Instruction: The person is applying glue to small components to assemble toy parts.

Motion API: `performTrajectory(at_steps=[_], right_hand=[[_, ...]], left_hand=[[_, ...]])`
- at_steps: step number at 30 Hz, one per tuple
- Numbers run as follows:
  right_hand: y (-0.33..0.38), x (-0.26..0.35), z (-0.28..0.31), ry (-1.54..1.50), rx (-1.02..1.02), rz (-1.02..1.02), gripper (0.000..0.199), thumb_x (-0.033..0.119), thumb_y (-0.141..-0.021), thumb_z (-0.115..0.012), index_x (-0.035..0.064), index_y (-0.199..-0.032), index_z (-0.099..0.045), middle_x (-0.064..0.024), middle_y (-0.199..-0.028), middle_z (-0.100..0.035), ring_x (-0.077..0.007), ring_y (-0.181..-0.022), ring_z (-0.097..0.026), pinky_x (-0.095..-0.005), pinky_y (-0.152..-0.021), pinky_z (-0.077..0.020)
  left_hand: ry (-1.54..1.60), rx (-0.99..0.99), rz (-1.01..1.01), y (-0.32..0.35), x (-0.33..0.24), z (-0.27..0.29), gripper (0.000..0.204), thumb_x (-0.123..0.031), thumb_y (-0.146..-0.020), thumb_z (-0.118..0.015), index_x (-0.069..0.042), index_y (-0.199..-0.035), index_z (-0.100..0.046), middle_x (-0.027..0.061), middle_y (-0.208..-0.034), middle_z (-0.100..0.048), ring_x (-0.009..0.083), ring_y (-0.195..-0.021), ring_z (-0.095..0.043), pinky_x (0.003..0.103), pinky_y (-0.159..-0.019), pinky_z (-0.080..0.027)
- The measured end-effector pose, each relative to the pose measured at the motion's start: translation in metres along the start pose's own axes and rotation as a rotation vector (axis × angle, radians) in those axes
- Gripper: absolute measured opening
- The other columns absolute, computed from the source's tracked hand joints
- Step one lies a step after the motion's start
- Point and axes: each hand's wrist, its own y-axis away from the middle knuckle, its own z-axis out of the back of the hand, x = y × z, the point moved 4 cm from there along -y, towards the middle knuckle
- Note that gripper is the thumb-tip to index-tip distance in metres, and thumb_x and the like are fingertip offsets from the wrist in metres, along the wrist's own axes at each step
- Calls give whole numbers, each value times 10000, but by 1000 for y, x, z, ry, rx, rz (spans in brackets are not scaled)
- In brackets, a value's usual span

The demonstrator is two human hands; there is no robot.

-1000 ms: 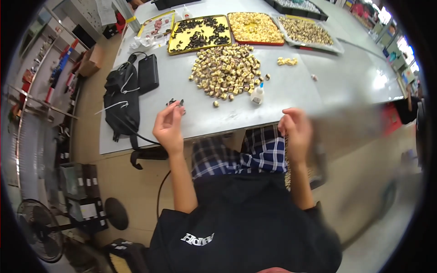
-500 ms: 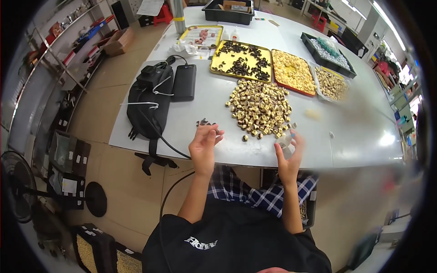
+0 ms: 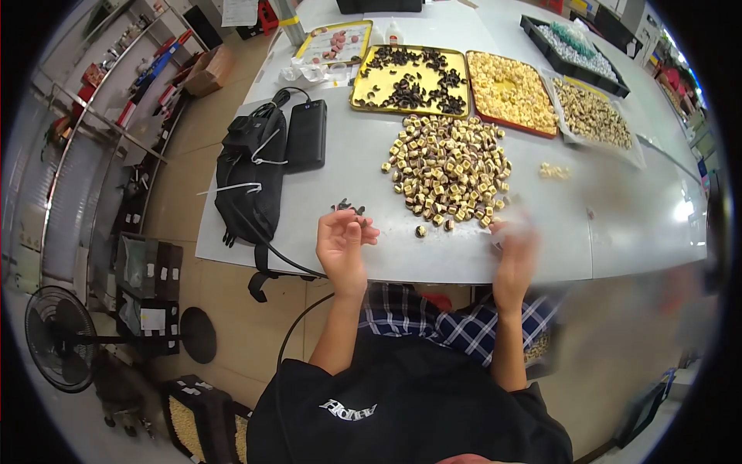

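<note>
My left hand (image 3: 344, 251) is raised over the near edge of the table, its fingers curled in and thumb pressed close. A small dark piece shows at its fingertips. Just beyond it lies a little heap of dark curved pieces (image 3: 348, 206). Smeared by motion, my right hand (image 3: 516, 259) is at the near right of a large pile of small cream-and-brown two-tone pieces (image 3: 448, 166). A whitish translucent object (image 3: 498, 237) is in its grip, too blurred to name. A few loose two-tone pieces (image 3: 420, 230) lie at the pile's near side, between the hands.
Beyond the pile stand a yellow tray of dark curved pieces (image 3: 363, 100), a red-rimmed tray of cream pieces (image 3: 510, 127) and a clear-lined tray (image 3: 595, 116). On the left lie a black bag (image 3: 251, 193) and a power bank (image 3: 308, 135); a cable runs toward me.
The view has shifted. My right hand has moved right, away from the loose pieces, still with the translucent object. My left hand stays by the dark heap, fingers still curled.
</note>
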Motion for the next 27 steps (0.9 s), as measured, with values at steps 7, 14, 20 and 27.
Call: performTrajectory(at_steps=[7, 14, 20, 27], right_hand=[[2, -16, 4, -332, 90, -183, 468, 265, -954, -368, 20, -1340, -268, -66, -887, -514, -117, -759, -507, -247, -708, -430], [-4, -12, 4, -319, 148, -178, 477, 261, -953, -365, 8, -1342, -257, -91, -955, -523, -125, -773, -508, -254, -713, -429], [-6, -5, 5, -427, 118, -209, 411, 191, -930, -433, -1, -1279, -329, -117, -1006, -532, -146, -811, -530, -269, -738, -440], [0, -14, 8, -481, 86, -233, 370, 188, -876, -527, 27, -1182, -396, -122, -960, -563, -154, -791, -553, -262, -702, -458]], left_hand=[[-76, -3, 85, 1, 3, 2, 239, -196, -846, -597, -29, -1012, -558, 67, -879, -597, 112, -753, -562, 188, -674, -458], [37, 89, 89, 9, 2, 6, 230, -154, -809, -641, -17, -982, -576, 62, -887, -597, 124, -768, -557, 207, -671, -457], [79, 154, 54, 16, 5, 0, 238, -90, -777, -663, -4, -983, -581, 64, -869, -586, 143, -763, -565, 245, -662, -470], [134, 230, 88, 22, 7, -30, 227, 53, -742, -646, 41, -961, -587, 93, -855, -570, 183, -761, -593, 282, -658, -511]])
